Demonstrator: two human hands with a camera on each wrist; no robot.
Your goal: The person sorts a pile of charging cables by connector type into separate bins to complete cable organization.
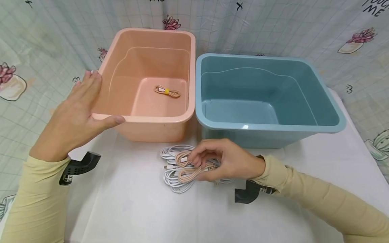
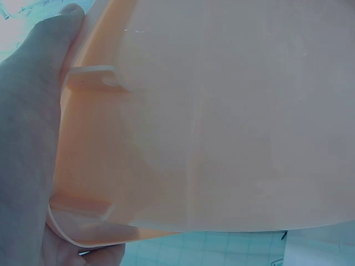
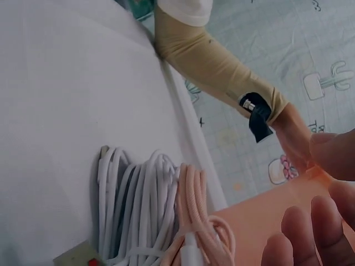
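Observation:
My left hand (image 1: 74,114) rests on the near left corner of the peach bin (image 1: 192,72), fingers straight along the side rim and thumb over the front rim. On the bin's floor lies a tan cable coil (image 1: 174,93) with a yellow tie. My right hand (image 1: 226,160) hovers at the pile of cables, its fingers loosely bent with a gap to the thumb. The pile has white cable coils (image 1: 174,153) and peach cable coils (image 1: 186,174). In the right wrist view the fingers (image 3: 297,233) appear apart from the peach coil (image 3: 194,202).
A blue bin (image 1: 270,127) stands right beside the peach one, behind the cable pile. White cloth (image 1: 136,202) covers the table. A patterned curtain (image 1: 218,20) hangs behind and at the sides.

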